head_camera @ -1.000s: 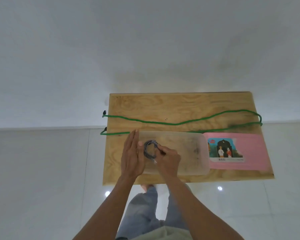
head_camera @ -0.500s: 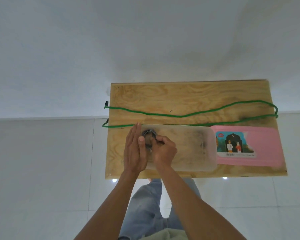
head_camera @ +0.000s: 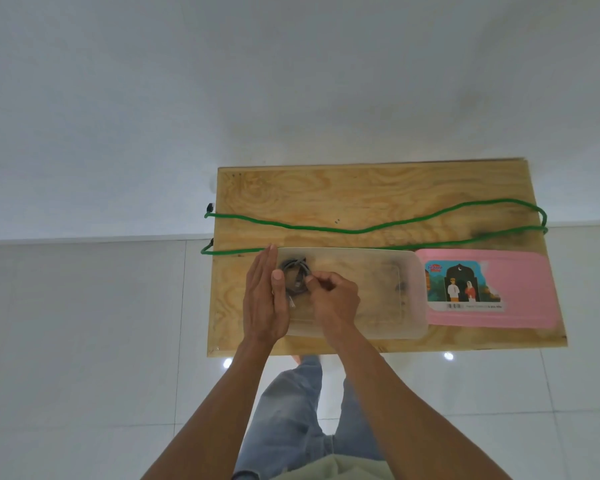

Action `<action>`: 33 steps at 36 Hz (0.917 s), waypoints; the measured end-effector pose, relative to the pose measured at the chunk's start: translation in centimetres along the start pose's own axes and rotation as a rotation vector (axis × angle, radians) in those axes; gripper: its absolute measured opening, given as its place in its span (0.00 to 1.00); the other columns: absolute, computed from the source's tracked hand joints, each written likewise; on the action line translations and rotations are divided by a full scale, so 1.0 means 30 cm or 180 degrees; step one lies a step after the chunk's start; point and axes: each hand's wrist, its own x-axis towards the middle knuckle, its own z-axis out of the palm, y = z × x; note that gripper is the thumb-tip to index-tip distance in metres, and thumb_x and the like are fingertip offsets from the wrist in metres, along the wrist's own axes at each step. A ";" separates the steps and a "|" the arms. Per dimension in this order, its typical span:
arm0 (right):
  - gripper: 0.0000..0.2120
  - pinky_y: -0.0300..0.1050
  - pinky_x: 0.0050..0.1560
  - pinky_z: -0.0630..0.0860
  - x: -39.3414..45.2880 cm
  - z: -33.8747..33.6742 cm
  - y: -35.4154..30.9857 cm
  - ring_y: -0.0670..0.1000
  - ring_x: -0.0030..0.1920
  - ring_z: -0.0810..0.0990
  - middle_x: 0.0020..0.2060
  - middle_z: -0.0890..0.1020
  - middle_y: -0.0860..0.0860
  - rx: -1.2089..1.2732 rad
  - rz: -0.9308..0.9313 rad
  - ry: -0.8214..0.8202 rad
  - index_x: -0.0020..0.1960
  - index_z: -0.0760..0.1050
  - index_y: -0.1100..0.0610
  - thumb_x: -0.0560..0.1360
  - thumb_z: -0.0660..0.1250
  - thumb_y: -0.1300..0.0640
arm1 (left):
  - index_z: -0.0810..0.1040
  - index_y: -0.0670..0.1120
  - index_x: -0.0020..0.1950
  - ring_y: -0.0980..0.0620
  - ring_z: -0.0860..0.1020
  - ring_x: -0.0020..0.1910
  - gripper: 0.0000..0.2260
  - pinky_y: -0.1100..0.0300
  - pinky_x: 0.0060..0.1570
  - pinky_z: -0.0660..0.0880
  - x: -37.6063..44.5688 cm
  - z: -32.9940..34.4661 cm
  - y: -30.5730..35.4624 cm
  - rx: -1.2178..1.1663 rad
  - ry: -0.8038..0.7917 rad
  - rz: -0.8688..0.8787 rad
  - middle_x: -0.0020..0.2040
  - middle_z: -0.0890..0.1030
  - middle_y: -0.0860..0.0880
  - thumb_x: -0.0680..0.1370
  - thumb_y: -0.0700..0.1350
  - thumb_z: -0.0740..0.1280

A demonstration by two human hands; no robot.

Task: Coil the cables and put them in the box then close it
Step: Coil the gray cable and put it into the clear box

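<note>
Bare forearms, light blue jeans (head_camera: 288, 410), pale top hem (head_camera: 326, 469).

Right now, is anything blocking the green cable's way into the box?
Nothing visible. The green cable lies uncoiled just behind the open clear box; the pink lid sits off to the right. Both hands and a grey coil fill only its left end.

Pink lid (head_camera: 520, 289) carries a picture label (head_camera: 463, 284) — red brand word at its top left, too blurred to read for certain. Barcode strip and small print along label's bottom edge — illegible. No other text.
</note>
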 end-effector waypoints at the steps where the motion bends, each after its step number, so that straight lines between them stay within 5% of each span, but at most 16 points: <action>1: 0.03 0.48 0.55 0.81 0.000 -0.002 -0.002 0.43 0.40 0.82 0.37 0.85 0.45 0.0008 0.0007 0.0022 0.45 0.84 0.52 0.72 0.75 0.57 | 0.66 0.43 0.77 0.50 0.62 0.78 0.28 0.57 0.75 0.60 0.001 0.000 0.000 0.0010 0.0003 0.0016 0.77 0.68 0.49 0.85 0.58 0.45; 22: 0.13 0.53 0.49 0.83 0.005 -0.011 0.002 0.51 0.41 0.86 0.37 0.85 0.46 0.0131 0.0114 0.0053 0.35 0.78 0.43 0.71 0.76 0.59 | 0.66 0.44 0.77 0.54 0.61 0.77 0.24 0.58 0.75 0.59 0.002 0.005 -0.006 0.0113 0.0018 -0.0001 0.75 0.66 0.55 0.85 0.51 0.48; 33: 0.02 0.51 0.49 0.83 -0.024 -0.044 -0.039 0.50 0.41 0.84 0.36 0.85 0.45 0.0015 0.0079 -0.0003 0.41 0.82 0.49 0.73 0.73 0.53 | 0.66 0.43 0.77 0.51 0.62 0.77 0.24 0.56 0.75 0.60 0.000 0.001 0.001 0.0088 -0.0002 -0.0013 0.76 0.67 0.51 0.85 0.52 0.48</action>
